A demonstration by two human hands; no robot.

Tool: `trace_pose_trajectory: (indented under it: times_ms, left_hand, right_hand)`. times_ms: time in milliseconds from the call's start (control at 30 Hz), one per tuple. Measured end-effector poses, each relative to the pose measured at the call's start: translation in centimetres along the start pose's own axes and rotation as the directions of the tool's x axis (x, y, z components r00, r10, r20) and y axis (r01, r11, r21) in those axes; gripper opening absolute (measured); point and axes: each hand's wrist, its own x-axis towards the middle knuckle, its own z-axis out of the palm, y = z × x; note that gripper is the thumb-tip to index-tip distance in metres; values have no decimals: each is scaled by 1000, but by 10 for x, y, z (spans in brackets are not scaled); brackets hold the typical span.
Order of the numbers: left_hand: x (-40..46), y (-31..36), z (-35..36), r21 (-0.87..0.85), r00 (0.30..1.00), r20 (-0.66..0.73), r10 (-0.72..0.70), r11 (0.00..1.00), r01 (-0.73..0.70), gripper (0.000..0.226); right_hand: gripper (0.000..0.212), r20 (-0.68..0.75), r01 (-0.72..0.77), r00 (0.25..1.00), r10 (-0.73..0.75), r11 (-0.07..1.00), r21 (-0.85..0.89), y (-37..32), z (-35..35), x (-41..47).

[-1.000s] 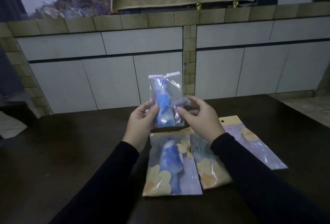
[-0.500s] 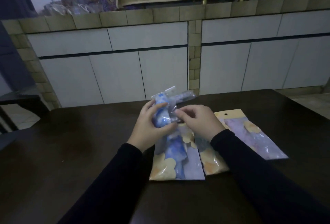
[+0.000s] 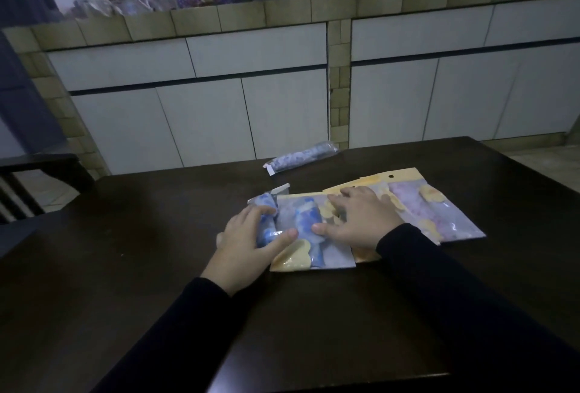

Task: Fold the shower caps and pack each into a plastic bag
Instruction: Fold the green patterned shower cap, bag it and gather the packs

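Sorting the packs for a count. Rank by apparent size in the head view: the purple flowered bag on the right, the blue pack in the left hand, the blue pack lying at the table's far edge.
1. Purple flowered bag, clearly largest.
2. and 3. Blue pack in the left hand and far blue pack: unranked, one part covered, the other farther away.

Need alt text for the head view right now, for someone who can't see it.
A left hand grips a small bagged blue cap on a dark table, while the right hand rests flat on overlapping flowered packets. Another rolled bag lies at the table's far edge.
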Motion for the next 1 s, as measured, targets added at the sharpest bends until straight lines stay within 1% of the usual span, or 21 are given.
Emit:
trace_pose_trajectory:
  times_ms: [133,267,300,367,433,500,567,667,733,800,867,900,1000]
  left_hand:
    - [11,6,14,56,1000,12,7,998,-8,59]
    - [22,13,22,8,1000,13,5,1000,-5,58]
    - [23,14,20,-19,1000,-12,-4,1000,3,58]
    - [28,13,14,-74,991,-129,-18,997,8,54]
    - [39,5,6,-180,960,-276,-46,984,-5,44]
    - [57,-10,1,-291,927,-367,-72,956,-42,39]
    - [78,-29,0,-334,915,-397,-75,940,-67,32]
    - [106,-53,0,-390,926,-356,-127,921,-24,14]
    - [122,-63,3,-346,942,-313,-122,938,7,9]
    - [143,-75,8,-246,954,-290,-72,969,-2,9]
    - [163,-79,13,-159,960,-281,-4,986,-42,10]
    - [172,-77,15,-131,959,-282,38,988,-78,11]
    - [200,-69,25,-73,956,-255,147,983,-171,23]
  right_hand:
    - [77,-24,-22,999,21,1000,-6,11,-1,8]
    - [78,-12,-54,998,54,998,-18,20,-6,13]
    - [77,-19,-54,998,54,999,-10,21,-8,13]
    - [75,-58,-43,997,45,999,29,20,-12,15]
    - [70,-124,-16,992,28,996,93,14,-19,20]
    - [64,-183,28,983,-9,995,98,3,-27,30]
    - [58,-218,71,974,-56,996,63,-9,-34,46]
    - [46,-254,93,964,-85,995,20,-24,-37,80]
    - [41,-242,54,969,-48,998,17,-26,-35,102]
    - [38,-212,-16,977,37,995,100,-26,-32,126]
    - [37,-186,-104,972,142,974,200,-20,-31,149]
    - [38,-179,-148,965,190,964,223,-16,-29,160]
    - [44,-178,-234,945,275,946,224,1,-23,184]
